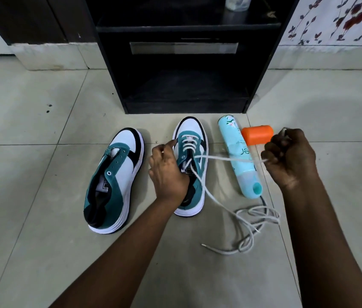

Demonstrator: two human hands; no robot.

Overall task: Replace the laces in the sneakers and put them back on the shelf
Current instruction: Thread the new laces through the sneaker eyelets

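Teal and white, the unlaced sneaker (114,181) lies on the floor tiles (31,174), left of its half-laced mate (192,152). The left hand (168,172) grips that second sneaker's side, steadying it. Its white lace (220,157) runs taut to the right hand (289,158), fist closed around it, passing over a spray can (240,156). A hard pull could likely roll the can or drag the shoe. The black shelf (184,85) waits behind.
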